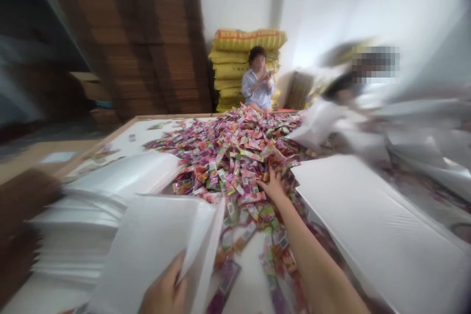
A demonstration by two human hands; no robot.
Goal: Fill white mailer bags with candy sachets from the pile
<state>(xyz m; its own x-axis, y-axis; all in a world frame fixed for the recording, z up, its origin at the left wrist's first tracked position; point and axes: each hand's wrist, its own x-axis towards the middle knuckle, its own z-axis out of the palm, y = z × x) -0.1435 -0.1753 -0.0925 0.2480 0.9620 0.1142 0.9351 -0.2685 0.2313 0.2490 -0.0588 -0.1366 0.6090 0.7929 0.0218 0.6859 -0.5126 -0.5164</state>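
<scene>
My left hand (pixel 165 284) grips a white mailer bag (pixel 147 235) by its side edge, and the bag's mouth gapes toward the pile. Out at the near slope of a big heap of small colourful snack packets (pixel 235 152) is my right hand (pixel 275 186), its fingers spread and touching the packets. Pink, purple, green and orange wrappers show in the heap. A few loose packets (pixel 245 238) lie between my arms on the white tabletop (pixel 248 279).
White mailer bags (pixel 81 225) are stacked at left; more (pixel 382 221) lie at right. A blurred co-worker (pixel 342 93) handles white bags at right. Another person (pixel 257 83) sits beyond the table before yellow sacks (pixel 228 68). Flattened cardboard (pixel 165 39) is stacked behind.
</scene>
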